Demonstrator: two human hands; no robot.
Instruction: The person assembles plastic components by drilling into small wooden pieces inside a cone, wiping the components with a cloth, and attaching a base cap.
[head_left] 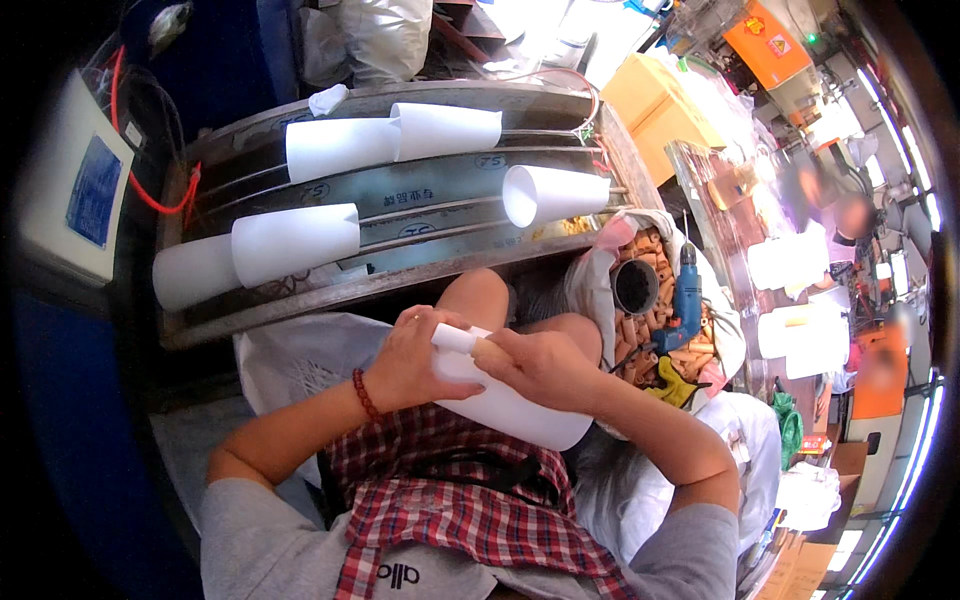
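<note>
Together, left hand, right hand, clamped on white cone (bulk below, rightward)

There are five racked white sleeves, one held white piece, one blue drill and one beaded bracelet.

A workshop, judging by the blue drill, railed bench and orange cabinet.
</note>
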